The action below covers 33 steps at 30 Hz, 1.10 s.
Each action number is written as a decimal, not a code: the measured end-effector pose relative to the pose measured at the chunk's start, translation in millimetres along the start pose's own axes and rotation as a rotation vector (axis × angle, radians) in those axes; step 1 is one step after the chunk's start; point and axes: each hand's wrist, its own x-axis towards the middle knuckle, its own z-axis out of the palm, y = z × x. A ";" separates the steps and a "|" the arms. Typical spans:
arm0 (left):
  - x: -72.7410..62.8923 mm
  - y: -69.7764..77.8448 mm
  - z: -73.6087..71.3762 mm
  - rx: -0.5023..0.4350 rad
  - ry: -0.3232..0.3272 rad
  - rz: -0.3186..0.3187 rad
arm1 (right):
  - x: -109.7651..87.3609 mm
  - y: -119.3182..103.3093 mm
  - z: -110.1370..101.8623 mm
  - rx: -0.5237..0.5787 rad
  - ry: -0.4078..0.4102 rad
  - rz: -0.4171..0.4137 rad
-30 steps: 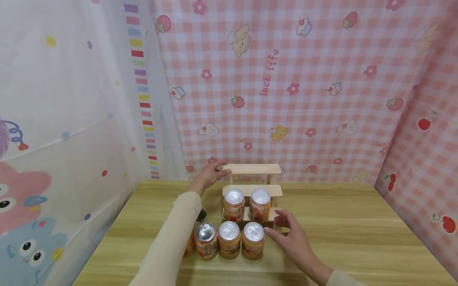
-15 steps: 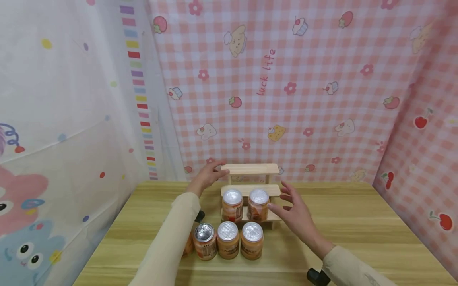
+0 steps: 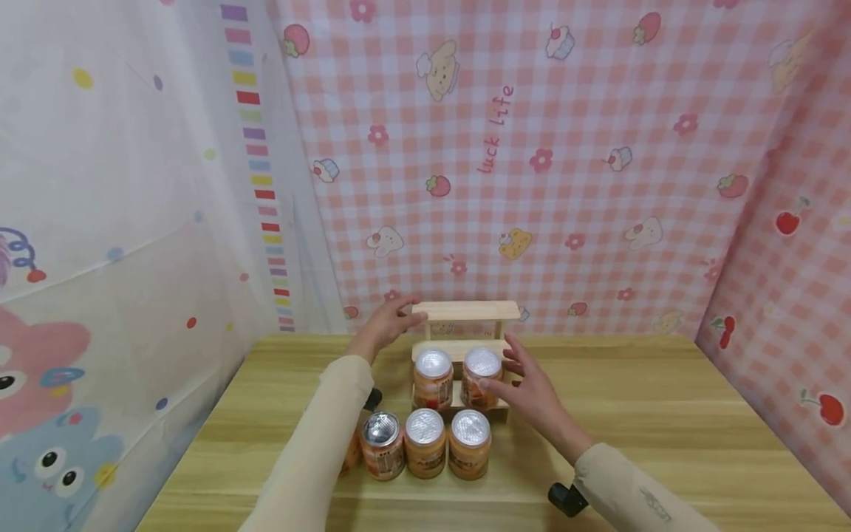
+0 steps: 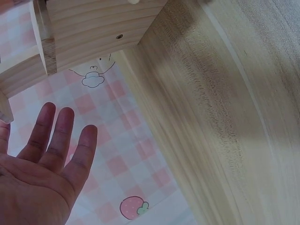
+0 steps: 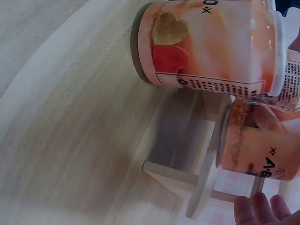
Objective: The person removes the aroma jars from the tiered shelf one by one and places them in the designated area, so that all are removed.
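A small stepped wooden shelf [image 3: 465, 310] stands toward the back of the table. My left hand [image 3: 385, 325] pinches the left end of its top board, with the other fingers [image 4: 57, 138] spread loosely in the left wrist view. On the lowest board stand two orange-labelled cans with silver lids, a left can [image 3: 433, 380] and a right can [image 3: 482, 378]. My right hand [image 3: 535, 391] is at the right can, thumb across its front. In the right wrist view, the fingertips [image 5: 258, 208] stand apart from that can [image 5: 260, 140].
In front of the shelf is a row of similar cans [image 3: 425, 443]; the leftmost is partly hidden by the left sleeve [image 3: 319, 436]. A pink checked cloth [image 3: 572, 207] hangs behind the wooden table [image 3: 631, 414]. Black wrist cameras [image 3: 567, 500] stick out below the wrists.
From beside the front row, my right hand has moved up and back, then left to the right can on the shelf. The left hand and the cans have stayed put.
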 end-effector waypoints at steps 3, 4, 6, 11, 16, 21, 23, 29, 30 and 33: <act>0.7 -0.5 0.3 0.006 -0.004 0.004 | 2.8 2.1 5.2 0.007 0.007 0.022; 0.8 -0.6 0.0 0.004 -0.003 0.005 | 3.8 2.1 6.5 0.010 0.008 0.028; 0.8 -0.9 -0.4 0.008 -0.001 0.011 | 5.5 2.4 9.5 0.007 0.004 0.040; 0.1 -2.2 -1.4 0.014 -0.003 0.012 | 5.6 3.7 15.9 0.023 -0.012 0.067; 0.3 0.1 -1.9 0.001 -0.015 0.005 | 4.3 4.0 16.6 0.026 0.002 0.057; 1.6 2.3 -3.7 -0.001 -0.016 0.003 | 6.3 3.4 13.4 -0.033 0.007 0.044; 2.2 2.3 -4.2 -0.003 -0.017 0.002 | 6.1 3.5 10.7 -0.048 0.011 0.049; 3.6 1.4 -3.3 -0.005 -0.024 -0.004 | 0.6 2.3 -3.2 -0.060 0.036 0.031; 3.4 1.0 -3.1 -0.007 -0.024 -0.005 | -0.7 1.7 -6.2 -0.070 0.040 0.026; 2.3 0.0 -3.1 -0.009 -0.025 -0.011 | -6.0 -1.3 -15.9 -0.084 0.036 0.012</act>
